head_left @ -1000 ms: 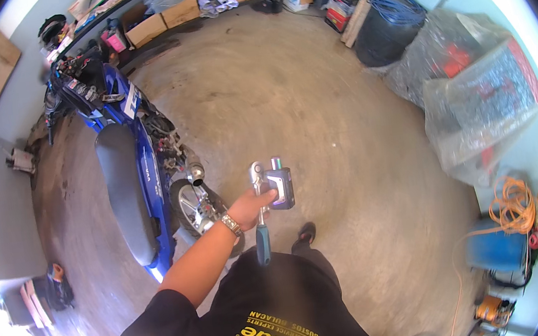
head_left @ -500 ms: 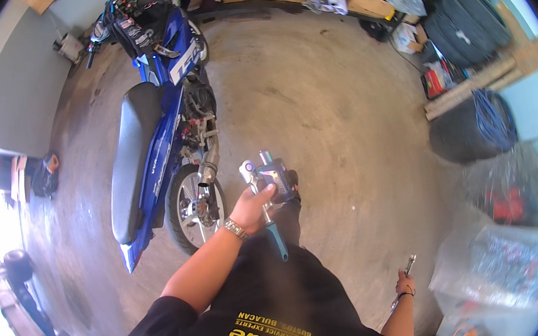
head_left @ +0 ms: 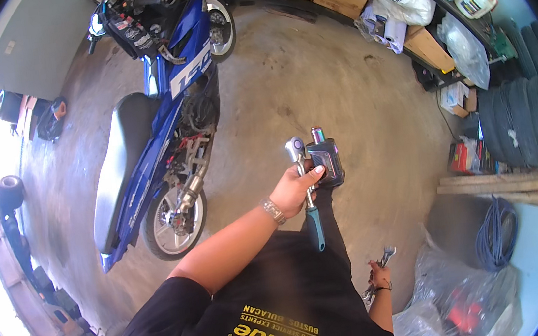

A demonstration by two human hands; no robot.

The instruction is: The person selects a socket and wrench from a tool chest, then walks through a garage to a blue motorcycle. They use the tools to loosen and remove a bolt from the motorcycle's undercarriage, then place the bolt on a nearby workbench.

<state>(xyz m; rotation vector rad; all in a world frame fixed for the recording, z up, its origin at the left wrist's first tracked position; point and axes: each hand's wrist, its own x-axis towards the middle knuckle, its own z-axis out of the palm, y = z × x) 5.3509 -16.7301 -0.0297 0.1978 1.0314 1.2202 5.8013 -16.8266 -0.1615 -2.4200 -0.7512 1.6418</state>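
Observation:
My left hand is closed around a ratchet wrench with a chrome head and a teal-and-black handle that points down toward my body. In the same hand, under the thumb, is a dark box vape with a shiny, rainbow-tinted mouthpiece. Down at my right side, my right hand is closed on a metal wrench, whose open jaw sticks out past the fingers. More metal shows below that hand, but I cannot tell whether it is a second wrench. To the left stands a blue motorcycle with a black seat.
A shelf with cardboard boxes, bags and jugs runs along the back right. Stacked tires, wooden planks, a coiled blue cable and plastic-wrapped items line the right side. Bright light comes in at the left.
My view has swung to the right and forward. Both hands still hold their tools; the left one appears farther right in view, and the wrench jaw in the right hand shows more plainly.

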